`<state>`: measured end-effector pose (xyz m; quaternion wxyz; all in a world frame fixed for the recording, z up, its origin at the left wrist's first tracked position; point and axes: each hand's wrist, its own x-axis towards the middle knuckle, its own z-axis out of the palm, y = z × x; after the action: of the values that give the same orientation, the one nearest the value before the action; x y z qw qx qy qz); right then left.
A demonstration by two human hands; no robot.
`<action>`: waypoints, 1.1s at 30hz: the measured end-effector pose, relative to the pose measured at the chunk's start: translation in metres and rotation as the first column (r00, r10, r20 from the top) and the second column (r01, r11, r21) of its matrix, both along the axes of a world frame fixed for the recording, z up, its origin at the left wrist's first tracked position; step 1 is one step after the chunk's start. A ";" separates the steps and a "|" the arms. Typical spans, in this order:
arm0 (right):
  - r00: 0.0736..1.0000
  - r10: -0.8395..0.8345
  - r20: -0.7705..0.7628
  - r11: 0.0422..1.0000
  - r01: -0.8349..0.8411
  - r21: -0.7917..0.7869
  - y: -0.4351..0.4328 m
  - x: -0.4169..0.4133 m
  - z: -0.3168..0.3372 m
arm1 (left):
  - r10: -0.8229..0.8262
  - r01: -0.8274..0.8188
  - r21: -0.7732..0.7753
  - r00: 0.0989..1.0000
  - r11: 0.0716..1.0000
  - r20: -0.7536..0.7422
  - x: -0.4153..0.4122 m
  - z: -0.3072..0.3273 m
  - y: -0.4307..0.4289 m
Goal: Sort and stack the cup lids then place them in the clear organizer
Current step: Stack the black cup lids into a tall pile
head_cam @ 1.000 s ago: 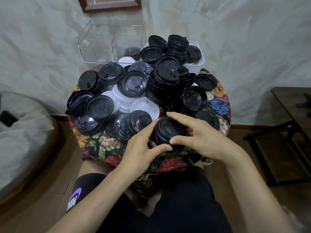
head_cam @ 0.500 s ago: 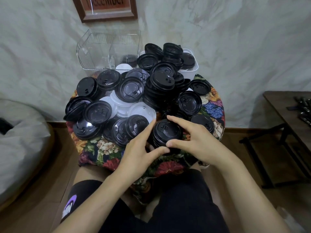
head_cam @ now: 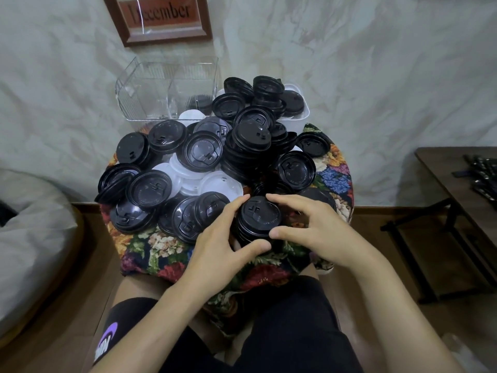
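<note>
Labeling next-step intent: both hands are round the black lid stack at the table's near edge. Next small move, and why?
Probably lift the lid stack clear and carry it toward the clear organizer at the back. The left hand and right hand curl round it from both sides, and its lids look squared up.

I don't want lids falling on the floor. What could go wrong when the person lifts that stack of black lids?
The stack of black plastic cup lids is gripped at its sides by the left hand and right hand, so lower lids might slip out when lifted. The clear plastic organizer stands behind a tall heap of loose black lids; reaching over it could knock some off the crowded round floral-cloth table.
</note>
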<state>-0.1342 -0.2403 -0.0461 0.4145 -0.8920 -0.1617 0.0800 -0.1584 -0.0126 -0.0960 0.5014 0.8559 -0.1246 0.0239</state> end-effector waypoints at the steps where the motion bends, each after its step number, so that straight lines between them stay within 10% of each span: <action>1: 1.000 0.004 -0.006 1.000 -0.004 -0.002 -0.001 0.002 0.000 | 0.019 -0.019 0.000 1.000 1.000 0.008 0.001 0.000 -0.001; 11: 0.963 -0.269 0.019 0.921 0.251 0.298 -0.030 0.053 0.004 | 0.058 -0.058 -0.003 0.998 0.998 0.018 0.004 -0.005 -0.008; 33: 0.942 -0.246 0.229 0.969 0.235 0.075 0.036 0.115 0.038 | 0.044 -0.044 -0.036 0.999 0.998 0.008 0.005 -0.013 -0.005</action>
<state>-0.0192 -0.2044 -0.0083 0.4198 -0.8982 -0.1016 -0.0821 -0.1536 -0.0177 -0.1085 0.5156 0.8491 -0.1073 0.0409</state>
